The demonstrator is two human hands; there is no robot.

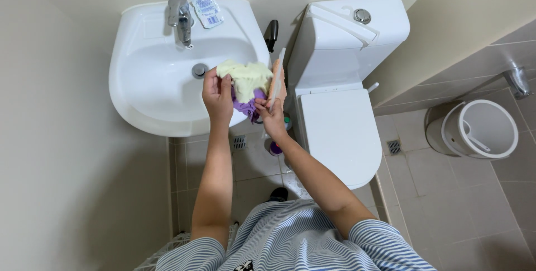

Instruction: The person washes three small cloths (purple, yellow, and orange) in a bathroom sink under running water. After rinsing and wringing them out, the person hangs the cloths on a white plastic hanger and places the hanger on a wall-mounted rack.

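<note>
My left hand grips the edge of a pale yellow cloth over the right side of a white sink. A purple cloth hangs bunched under the yellow one, between both hands. My right hand pinches a peach-coloured cloth that stands upright, and touches the purple cloth too. All three cloths sit just above the sink's right rim.
A chrome tap and a small sachet sit on the sink's back ledge. A white toilet with its lid down stands to the right, a black spray handle between them. A white bucket sits on the tiled floor far right.
</note>
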